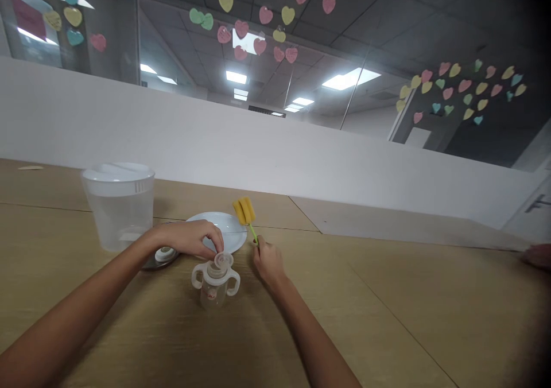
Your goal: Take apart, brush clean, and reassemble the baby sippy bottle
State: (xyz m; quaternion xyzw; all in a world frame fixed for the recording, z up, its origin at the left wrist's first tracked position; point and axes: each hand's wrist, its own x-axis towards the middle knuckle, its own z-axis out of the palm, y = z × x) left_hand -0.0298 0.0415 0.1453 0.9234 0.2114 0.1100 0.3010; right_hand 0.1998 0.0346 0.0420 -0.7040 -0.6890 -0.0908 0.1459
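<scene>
A small clear baby bottle (214, 292) with two white side handles stands upright on the table in front of me. My left hand (196, 237) reaches over it from the left, its fingertips closed on a small clear round piece (224, 260) that looks like a bottle teat, just above the bottle's open neck. I cannot tell whether the piece touches the rim. My right hand (269, 262), right of the bottle, is wrapped round the green handle of a bottle brush (244, 210), whose yellow sponge head points up and away from me.
Behind my left hand lies a white plate (232, 233). Partly under my left wrist sits a metal dish (152, 263) holding a white ring-shaped part (165, 254). A clear bucket (123, 216) of water with a white rim stands at the left. A low white wall (258, 152) borders the table.
</scene>
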